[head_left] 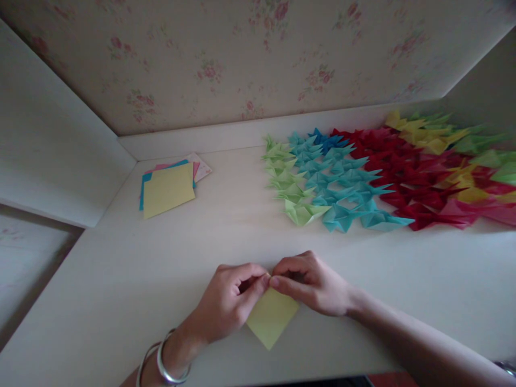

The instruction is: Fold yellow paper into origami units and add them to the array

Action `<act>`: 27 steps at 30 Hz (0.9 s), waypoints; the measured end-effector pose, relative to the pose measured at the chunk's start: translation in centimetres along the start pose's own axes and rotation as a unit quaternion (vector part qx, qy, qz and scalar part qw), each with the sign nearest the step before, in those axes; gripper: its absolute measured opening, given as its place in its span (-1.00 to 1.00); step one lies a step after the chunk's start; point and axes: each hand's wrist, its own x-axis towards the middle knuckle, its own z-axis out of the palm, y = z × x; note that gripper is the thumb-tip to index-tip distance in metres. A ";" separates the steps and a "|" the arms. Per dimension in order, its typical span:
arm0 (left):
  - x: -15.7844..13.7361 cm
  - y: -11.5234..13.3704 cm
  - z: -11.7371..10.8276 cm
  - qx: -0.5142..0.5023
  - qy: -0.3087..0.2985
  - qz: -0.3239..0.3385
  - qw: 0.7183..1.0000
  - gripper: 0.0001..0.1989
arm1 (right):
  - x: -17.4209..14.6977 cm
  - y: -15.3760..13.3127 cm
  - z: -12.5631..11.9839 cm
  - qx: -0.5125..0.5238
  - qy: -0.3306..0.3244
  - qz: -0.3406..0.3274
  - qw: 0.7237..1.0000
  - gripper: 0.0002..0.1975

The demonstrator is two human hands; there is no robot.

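A yellow sheet of origami paper (274, 317) lies on the white table, turned so that one corner points toward me. My left hand (231, 295) pinches its far corner between thumb and forefinger. Right beside it, my right hand (312, 282) also pinches that corner, the two thumb tips almost touching. Both hands cover the upper edges of the paper, so any fold at the far corner is hidden. Silver bangles (163, 360) circle my left wrist.
A small stack of paper sheets (169, 188), yellow on top with blue and pink beneath, lies at the back left. Rows of folded paper cranes in green (302, 210), turquoise (341, 215), red (431, 207) and yellow (433, 137) fill the back right, near the wall.
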 end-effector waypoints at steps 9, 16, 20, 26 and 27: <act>0.1 -0.4 0.2 -0.096 0.062 -0.024 0.993 -0.72 | 0.0 -0.5 -0.1 -0.017 0.005 0.009 1.000 -0.64; 0.3 -0.6 -0.2 -0.209 0.198 -0.082 0.954 -0.73 | 0.0 -0.4 -0.6 0.049 0.031 0.039 0.998 -0.59; 0.4 -0.1 -0.2 -0.206 0.202 -0.125 0.949 -0.68 | 0.1 -0.5 -0.6 0.109 0.048 0.051 0.992 -0.54; 0.3 -0.1 0.0 -0.193 0.173 -0.128 0.957 -0.63 | 0.1 -0.8 -0.1 0.180 0.013 0.045 0.983 -0.49; 0.3 -0.1 0.0 -0.196 0.166 -0.128 0.958 -0.63 | 0.1 -0.8 0.0 0.164 0.020 0.057 0.985 -0.51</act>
